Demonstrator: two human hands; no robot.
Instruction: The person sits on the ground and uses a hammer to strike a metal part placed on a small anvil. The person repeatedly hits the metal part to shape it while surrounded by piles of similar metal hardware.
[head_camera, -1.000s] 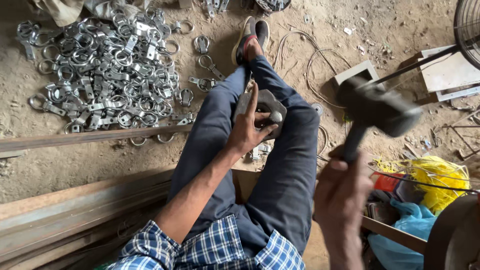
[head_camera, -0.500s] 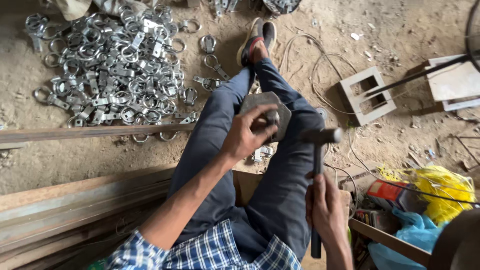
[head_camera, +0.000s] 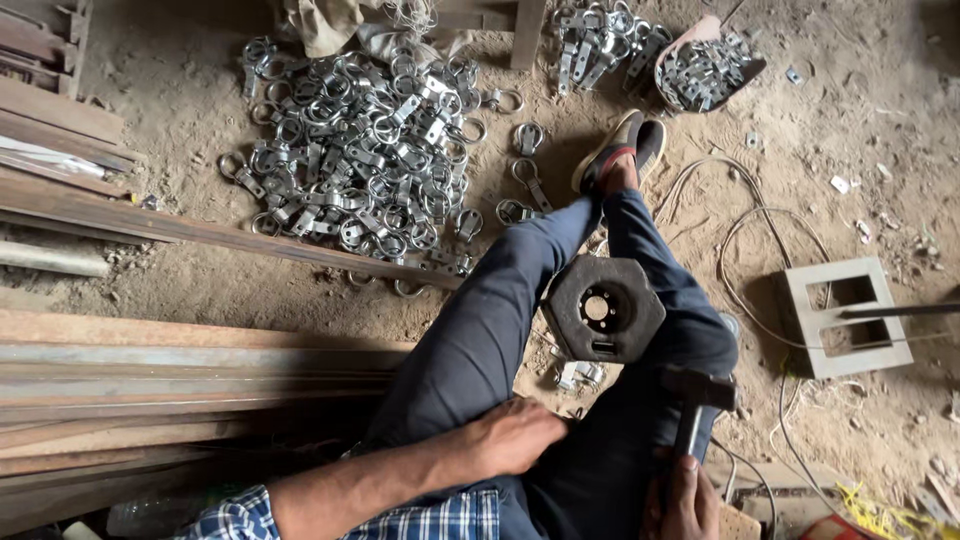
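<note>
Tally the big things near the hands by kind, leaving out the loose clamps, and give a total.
Hammer: 1
Dark metal block with a hole: 1
Hollow concrete block: 1
Shoes: 2
Total: 5

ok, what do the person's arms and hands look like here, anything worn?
Both hands are bare, with no gloves. The left hand extends from a bare forearm with a blue-and-white checked sleeve rolled up near the elbow. Only the fingers of the right hand show; no sleeve is visible there.

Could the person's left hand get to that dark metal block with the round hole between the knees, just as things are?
Probably yes. The left hand rests on the thigh, holding nothing, and the dark metal block lies just ahead between the legs with nothing over it. The hammer sits off to the right side.
</note>
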